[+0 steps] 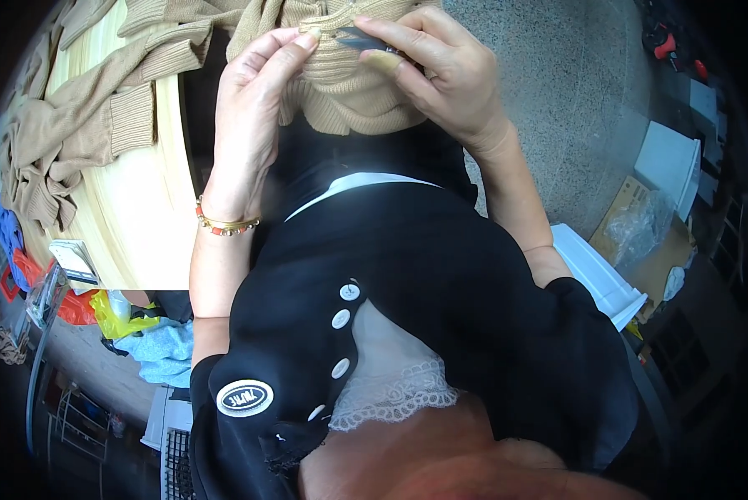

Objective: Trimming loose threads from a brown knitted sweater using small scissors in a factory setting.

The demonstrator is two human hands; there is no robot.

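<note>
A tan ribbed knit garment [345,108] lies over my lap, bunched up near the top of the view. My left hand [257,79] pinches its ribbed edge between thumb and fingertips. In my right hand [453,79] is a pair of small dark thread snips [359,39], held between thumb and fingers. Their blades point left at the knit, close to my left fingertips. Whether the blades touch the yarn I cannot tell. A yellowish patch shows on my right thumb.
More tan knit pieces [82,137] lie on the pale wooden table [145,208] at left. Below its edge are a yellow plastic bag [120,315] and light blue fluffy cloth [162,346]. On the right, a white bin [595,271], flattened cardboard [665,250] and clear plastic wrap [636,225] rest on the speckled floor [549,108].
</note>
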